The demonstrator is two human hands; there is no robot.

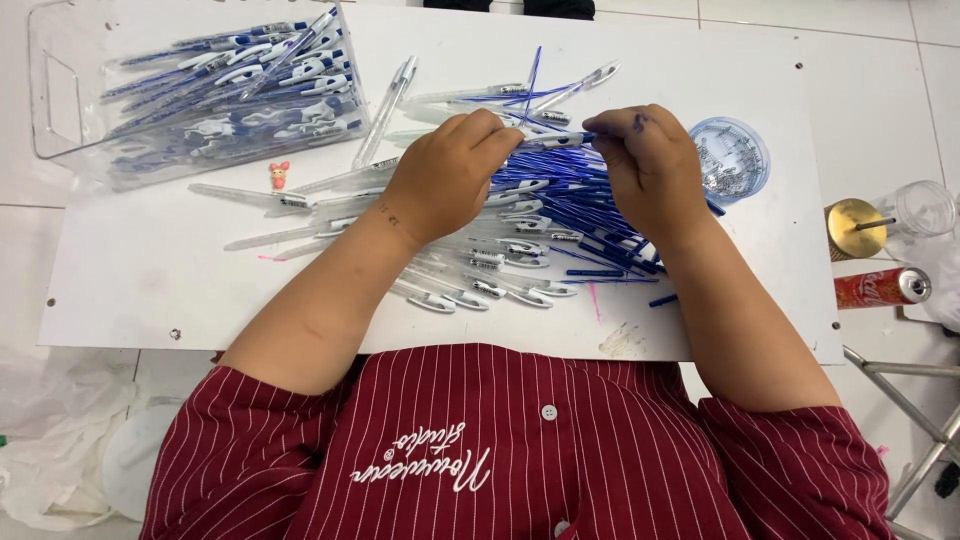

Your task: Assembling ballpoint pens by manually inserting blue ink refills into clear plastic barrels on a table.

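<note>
— Two hands, both closed around one thing?

— Yes. The left hand (445,175) and the right hand (650,170) each pinch an end of a single pen (552,140), fingers curled tight, knuckles up. The hands stand apart, with the pen bridging the gap between them above the middle of the white board (140,290).

— How does that pen look?

— Slim, lying level, with a clear barrel, blue inside and a white part near the left fingertips. Its ends are hidden in the fingers.

— How many more lie about?

— Too many to count exactly. Under the hands spreads a loose pile of pen parts (520,250): clear barrels toward the near edge and left, thin blue refills toward the right. Dozens, overlapping.

— And farther off?

— One clear plastic bin (60,90) at the far left corner, filled with finished blue-and-white pens. One small pink figurine (279,175) just beside it. One round clear tub (735,155) of tiny metal pieces near the far right edge, close to the right hand. Off the board to the right, one red can (880,288) lying on its side.
</note>
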